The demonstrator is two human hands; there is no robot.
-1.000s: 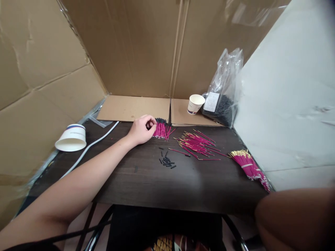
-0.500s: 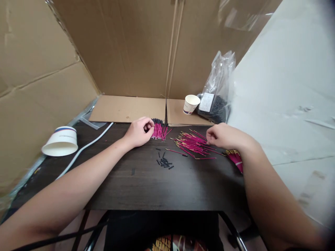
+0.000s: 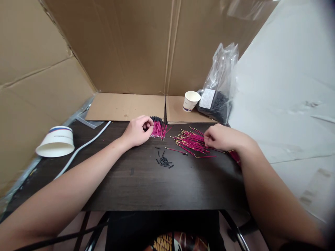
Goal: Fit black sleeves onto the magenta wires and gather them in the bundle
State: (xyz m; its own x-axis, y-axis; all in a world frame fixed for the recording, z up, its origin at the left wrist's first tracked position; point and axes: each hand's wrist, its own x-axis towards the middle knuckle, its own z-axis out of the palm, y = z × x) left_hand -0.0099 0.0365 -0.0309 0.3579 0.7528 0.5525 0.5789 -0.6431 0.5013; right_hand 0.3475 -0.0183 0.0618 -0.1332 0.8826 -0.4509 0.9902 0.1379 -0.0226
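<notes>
My left hand (image 3: pixel 138 131) rests at the left edge of a pile of pink wires with black sleeves (image 3: pixel 157 128). Its thumb and forefinger are curled together, and I cannot make out what they hold, if anything. At the right side of a loose heap of pink wires with gold-coloured ends (image 3: pixel 190 140), my right hand (image 3: pixel 218 136) is closed, fingertips down among the wires. What is in those fingers is hidden. Short black sleeves (image 3: pixel 164 161) lie scattered between the hands. A single pink wire (image 3: pixel 175 150) points toward another black sleeve (image 3: pixel 185 154).
Partly behind my right wrist is a bundle of pink wires (image 3: pixel 235 156). A paper cup (image 3: pixel 191 101) stands by a clear bag of black pieces (image 3: pixel 219 104) at the back. Another paper cup (image 3: pixel 56 142) and a white cable (image 3: pixel 83 146) are at the left. Cardboard walls surround the dark table (image 3: pixel 157 191).
My right hand has shifted slightly left, further over the loose wires, and its wrist covers more of the bundle. My left hand keeps its curled pose beside the sleeved wires.
</notes>
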